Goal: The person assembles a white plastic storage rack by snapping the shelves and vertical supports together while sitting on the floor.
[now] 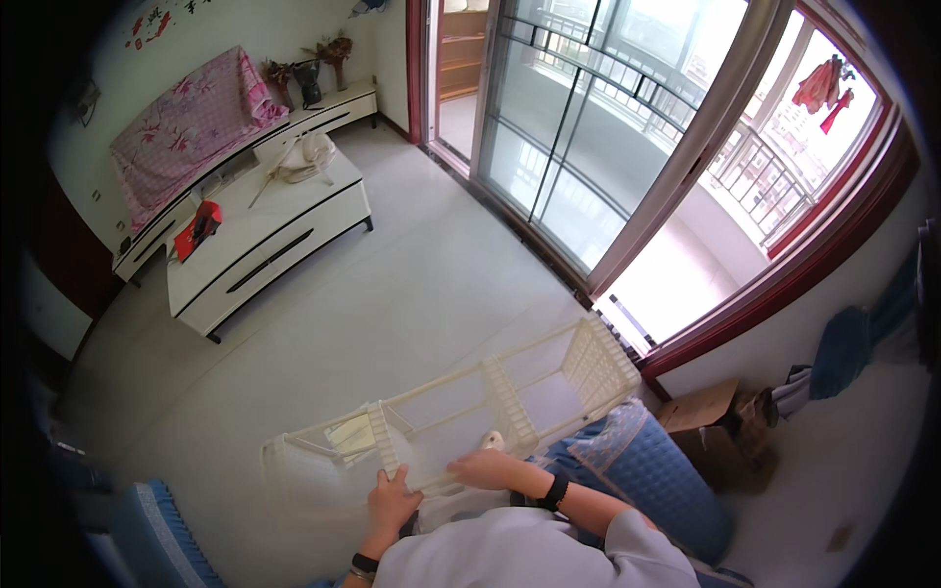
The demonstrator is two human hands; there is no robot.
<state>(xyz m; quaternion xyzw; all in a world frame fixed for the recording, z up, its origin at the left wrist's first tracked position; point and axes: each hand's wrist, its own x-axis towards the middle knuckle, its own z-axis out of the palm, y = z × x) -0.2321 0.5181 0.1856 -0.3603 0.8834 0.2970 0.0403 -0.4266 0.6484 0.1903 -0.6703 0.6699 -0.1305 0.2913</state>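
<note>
A cream plastic shelf rack lies on its side in front of me, with slim rails joining its tiers. My left hand grips the near edge of a middle tier, thumb and forefinger on either side of it. To its right, my right hand has its fingers curled together at the near rail; the fingertips are partly hidden. Both wrists wear dark bands. A pale yellow sheet shows through the rack left of that tier. Beyond my right hand is a small white rounded thing, its kind unclear.
Blue quilted seating is close on the right, with an open cardboard box behind it. Another blue padded piece stands at lower left. Farther off are a white coffee table, a cloth-draped cabinet and a sliding glass door.
</note>
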